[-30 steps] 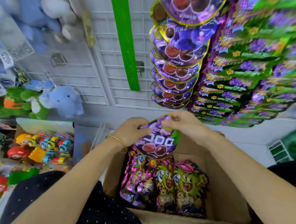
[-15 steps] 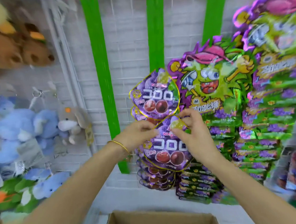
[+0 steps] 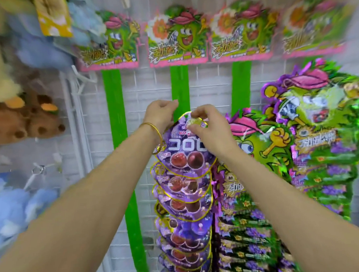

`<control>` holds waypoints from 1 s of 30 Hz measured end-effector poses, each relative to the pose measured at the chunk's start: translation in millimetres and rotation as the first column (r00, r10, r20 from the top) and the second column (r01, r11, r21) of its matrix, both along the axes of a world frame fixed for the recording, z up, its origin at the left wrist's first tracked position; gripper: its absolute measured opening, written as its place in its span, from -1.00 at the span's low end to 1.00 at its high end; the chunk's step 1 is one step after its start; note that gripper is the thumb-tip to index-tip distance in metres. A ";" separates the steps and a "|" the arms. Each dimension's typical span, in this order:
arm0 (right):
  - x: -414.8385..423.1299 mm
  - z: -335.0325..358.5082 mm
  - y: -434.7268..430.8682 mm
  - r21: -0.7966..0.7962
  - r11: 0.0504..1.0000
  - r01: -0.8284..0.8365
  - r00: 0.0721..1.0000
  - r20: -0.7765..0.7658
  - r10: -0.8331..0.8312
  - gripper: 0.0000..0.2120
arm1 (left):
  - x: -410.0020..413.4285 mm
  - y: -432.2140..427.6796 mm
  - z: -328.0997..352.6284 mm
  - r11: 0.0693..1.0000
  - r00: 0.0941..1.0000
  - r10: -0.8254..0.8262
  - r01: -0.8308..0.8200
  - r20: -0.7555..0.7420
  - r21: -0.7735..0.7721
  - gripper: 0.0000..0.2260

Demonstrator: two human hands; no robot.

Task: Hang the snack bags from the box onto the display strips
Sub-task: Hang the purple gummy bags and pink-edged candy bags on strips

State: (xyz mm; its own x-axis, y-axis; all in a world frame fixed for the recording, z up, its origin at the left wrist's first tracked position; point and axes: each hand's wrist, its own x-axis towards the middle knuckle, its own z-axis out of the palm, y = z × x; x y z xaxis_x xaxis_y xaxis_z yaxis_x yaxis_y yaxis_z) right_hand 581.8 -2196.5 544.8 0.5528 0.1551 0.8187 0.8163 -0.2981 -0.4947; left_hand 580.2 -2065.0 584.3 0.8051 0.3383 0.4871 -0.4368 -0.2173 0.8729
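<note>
A purple grape snack bag [image 3: 186, 154] is held up against the middle green display strip [image 3: 179, 83], at the top of a column of like purple bags [image 3: 182, 200] hanging below it. My right hand [image 3: 207, 125] pinches the bag's top edge by its hang tab. My left hand [image 3: 160, 111], with a gold bangle on its wrist, is just above and left of the bag, fingers curled at the strip's left edge. The box is out of view.
A bare green strip [image 3: 121, 160] hangs to the left, another strip [image 3: 240, 85] to the right. Green monster snack bags [image 3: 321, 137] fill the right side. Header cards [image 3: 176, 37] top the white wire grid [image 3: 146, 91]. Brown plush toys [image 3: 20, 120] and blue ones [image 3: 10, 209] hang at left.
Both hands lifted the purple bag from the box to the top of the hanging column. My left hand has come off the bag and moved to the strip. My view tilted upward.
</note>
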 end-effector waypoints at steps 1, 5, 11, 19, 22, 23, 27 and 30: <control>2.4 5.5 3.0 -0.002 1.000 0.007 1.000 0.006 -0.007 -0.75 | 0.5 0.0 1.8 1.000 1.000 0.017 -0.017 -0.003 0.016 -0.81; 10.3 20.7 10.6 -0.048 0.998 0.043 0.999 0.018 -0.042 -0.76 | 1.4 3.3 9.9 0.999 0.999 0.028 -0.028 -0.017 0.023 -0.79; 17.2 25.9 13.0 -0.095 0.991 0.099 0.995 0.017 -0.098 -0.77 | -1.9 2.3 14.3 0.999 0.999 0.019 -0.017 -0.041 0.027 -0.87; 18.8 19.5 13.4 -0.152 0.974 0.169 0.986 0.016 -0.168 -0.76 | -2.8 2.0 11.9 0.997 0.994 0.067 -0.064 -0.091 0.035 -0.66; 15.7 18.4 13.1 -0.162 0.974 0.157 0.987 -0.007 -0.160 -0.74 | -3.7 2.0 10.2 0.999 0.993 0.051 -0.049 -0.103 0.024 -0.64; 14.8 17.7 12.8 -0.167 0.974 0.153 0.988 -0.011 -0.157 -0.74 | -5.1 1.9 9.5 0.999 0.993 0.050 -0.048 -0.108 0.023 -0.64; 15.5 5.4 11.7 -0.219 0.964 0.148 0.987 -0.031 -0.159 -0.74 | -11.4 3.0 -2.3 0.999 0.995 -0.011 0.015 -0.095 0.037 -0.75; 16.7 -7.4 10.5 -0.238 0.961 0.138 0.989 -0.024 -0.148 -0.76 | -14.2 5.8 -20.7 0.992 0.999 0.039 -0.035 -0.032 0.120 -0.95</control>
State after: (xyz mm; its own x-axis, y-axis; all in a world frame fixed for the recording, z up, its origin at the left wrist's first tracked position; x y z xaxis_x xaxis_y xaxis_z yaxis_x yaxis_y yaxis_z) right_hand 598.6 -2186.0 537.5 0.6160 0.2573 0.7446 0.7371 -0.5218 -0.4294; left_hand 566.0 -2059.1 563.6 0.8099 0.3089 0.4985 -0.3975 -0.3360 0.8539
